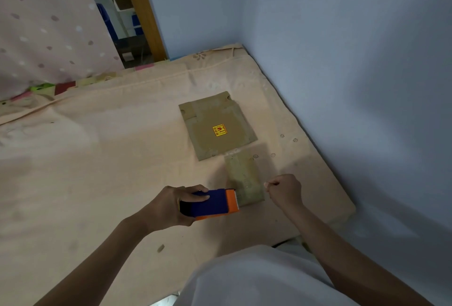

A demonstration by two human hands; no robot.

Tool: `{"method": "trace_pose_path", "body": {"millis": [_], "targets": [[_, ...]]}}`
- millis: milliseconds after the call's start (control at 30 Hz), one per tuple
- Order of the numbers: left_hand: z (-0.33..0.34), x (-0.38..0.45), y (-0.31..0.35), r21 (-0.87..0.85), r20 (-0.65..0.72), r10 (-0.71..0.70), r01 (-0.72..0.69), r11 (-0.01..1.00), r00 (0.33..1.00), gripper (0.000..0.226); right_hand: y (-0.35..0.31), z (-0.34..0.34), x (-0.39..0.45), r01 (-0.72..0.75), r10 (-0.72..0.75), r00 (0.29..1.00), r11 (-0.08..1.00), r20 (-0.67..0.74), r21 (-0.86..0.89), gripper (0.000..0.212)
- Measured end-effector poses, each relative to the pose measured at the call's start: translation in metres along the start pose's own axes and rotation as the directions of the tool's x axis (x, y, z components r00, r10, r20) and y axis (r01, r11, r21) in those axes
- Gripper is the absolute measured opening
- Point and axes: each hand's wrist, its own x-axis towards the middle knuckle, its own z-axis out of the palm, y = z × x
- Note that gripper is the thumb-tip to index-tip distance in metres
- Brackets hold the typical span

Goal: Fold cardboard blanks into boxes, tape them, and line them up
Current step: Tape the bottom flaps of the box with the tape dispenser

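A flat cardboard blank (217, 125) with a yellow and red sticker lies on the peach bed sheet (110, 158). Just in front of it sits a smaller folded cardboard box (244, 178). My left hand (171, 205) grips a blue and orange tape dispenser (210, 204), whose orange end touches the box's near left corner. My right hand (285, 190) is curled into a fist at the box's right edge. Its thumb and forefinger pinch together there, seemingly on the end of clear tape drawn across the box. The tape itself is hard to make out.
The bed fills the corner of two blue walls (342, 61), close on the right and behind the blank. A dotted pink curtain (49, 24) and a wooden post (144, 12) stand at the back left. The mattress edge (352, 210) drops off near right.
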Motion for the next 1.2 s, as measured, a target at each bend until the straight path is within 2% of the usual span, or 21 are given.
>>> {"method": "trace_pose_path", "body": {"millis": [600, 800, 967, 1200], "targets": [[0.005, 0.009, -0.012, 0.102, 0.086, -0.033, 0.024, 0.994, 0.996, 0.066, 0.003, 0.006, 0.000, -0.040, 0.039, 0.999, 0.998, -0.006, -0.040, 0.014], [0.012, 0.020, -0.014, 0.145, 0.123, -0.042, 0.024, 0.989, 0.992, 0.067, 0.007, 0.007, 0.003, -0.061, 0.060, 0.998, 0.996, -0.019, -0.059, 0.019], [0.017, 0.031, -0.006, 0.138, 0.114, -0.029, 0.013, 0.990, 0.993, 0.066, 0.016, 0.006, 0.007, -0.066, 0.063, 0.997, 0.995, -0.033, -0.070, 0.017], [0.021, 0.035, -0.002, 0.137, 0.119, -0.043, 0.027, 0.990, 0.992, 0.064, 0.023, 0.005, 0.013, -0.060, 0.063, 0.997, 0.995, 0.033, -0.073, 0.018]]}}
